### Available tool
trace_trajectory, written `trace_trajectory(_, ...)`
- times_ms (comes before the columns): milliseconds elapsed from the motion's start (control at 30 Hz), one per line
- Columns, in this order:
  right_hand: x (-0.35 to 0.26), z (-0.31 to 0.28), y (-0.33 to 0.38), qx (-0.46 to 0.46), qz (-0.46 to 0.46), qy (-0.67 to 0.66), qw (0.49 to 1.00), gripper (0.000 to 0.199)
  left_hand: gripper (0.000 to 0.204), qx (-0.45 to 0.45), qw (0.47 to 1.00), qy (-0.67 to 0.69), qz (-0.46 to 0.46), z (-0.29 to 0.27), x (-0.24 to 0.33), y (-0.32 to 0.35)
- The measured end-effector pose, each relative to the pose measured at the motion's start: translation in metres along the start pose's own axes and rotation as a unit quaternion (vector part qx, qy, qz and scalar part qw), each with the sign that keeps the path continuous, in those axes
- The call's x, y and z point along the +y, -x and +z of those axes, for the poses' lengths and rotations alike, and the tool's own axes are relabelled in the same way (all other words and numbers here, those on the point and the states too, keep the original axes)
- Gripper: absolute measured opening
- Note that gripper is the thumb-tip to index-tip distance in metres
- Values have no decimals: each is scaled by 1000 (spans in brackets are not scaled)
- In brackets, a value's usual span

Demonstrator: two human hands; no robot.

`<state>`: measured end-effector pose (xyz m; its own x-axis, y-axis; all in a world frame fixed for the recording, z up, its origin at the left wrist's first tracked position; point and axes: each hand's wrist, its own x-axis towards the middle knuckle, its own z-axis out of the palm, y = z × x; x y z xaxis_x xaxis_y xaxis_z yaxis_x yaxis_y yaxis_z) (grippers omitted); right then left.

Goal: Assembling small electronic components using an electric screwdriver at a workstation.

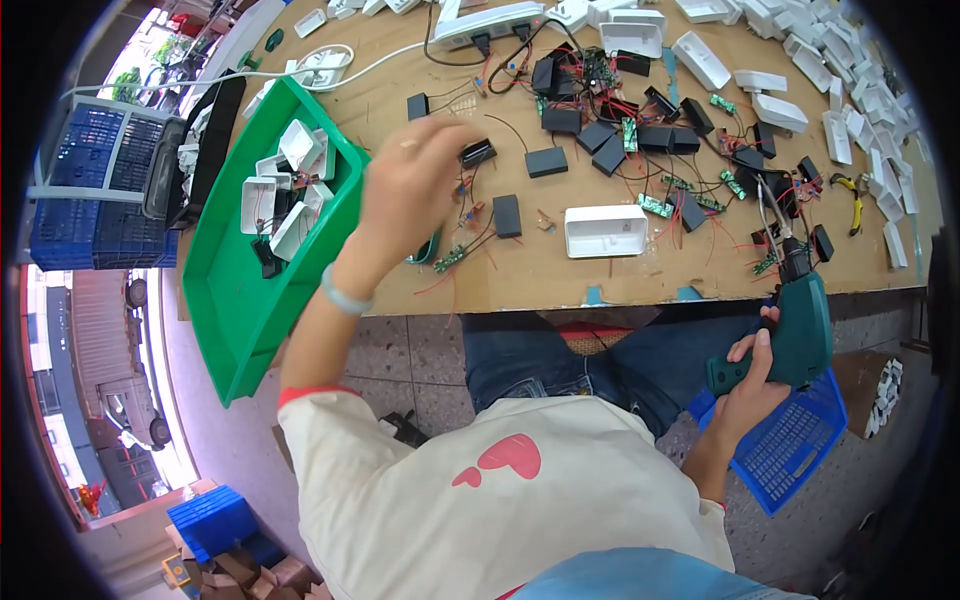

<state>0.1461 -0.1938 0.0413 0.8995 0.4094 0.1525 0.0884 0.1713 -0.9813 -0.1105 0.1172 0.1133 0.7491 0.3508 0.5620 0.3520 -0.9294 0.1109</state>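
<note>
My left hand (415, 180) is raised over the table's left part, blurred, its fingertips beside a small black box (478, 152). Whether the fingers hold anything is hidden. My right hand (752, 385) is wrapped round the grip of a dark green soldering gun (803, 330), whose metal tip points at the boards along the table's right front. An open white plastic case (606, 240) lies between my hands. Black boxes with wires lie about, one of them a flat black box (507, 216). A small green circuit board (655, 206) lies right of the case.
A green tray (215, 300) at the left holds white cases with wired parts. White cases (880, 110) pile up at the far right, near yellow-handled pliers (856, 205). A power strip (490, 25) with cords lies at the back. A blue basket (790, 445) sits below the right table edge.
</note>
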Motion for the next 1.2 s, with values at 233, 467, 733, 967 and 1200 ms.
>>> trace_trajectory(233, -3, 13, 2, -27, 19, -4, 999, 39, 20, -91, 948, 150, -266, -13, 34, 101)
trace_trajectory(467, -5, 23, 11, -88, 10, -3, 996, 39, 36, -168, 976, 24, -134, -26, 37, 132)
trace_trajectory(733, -9, 25, 20, -98, 19, 20, 995, 40, 27, -183, 974, 132, -6, -11, 25, 143)
trace_trajectory(967, -8, 1, 53, -126, 9, 69, 990, 38, 17, 118, 921, 273, -250, 29, 88, 67)
trace_trajectory(1200, 7, -31, 75, -202, -5, 235, 951, 26, 24, 74, 979, 156, -112, 104, 124, 30)
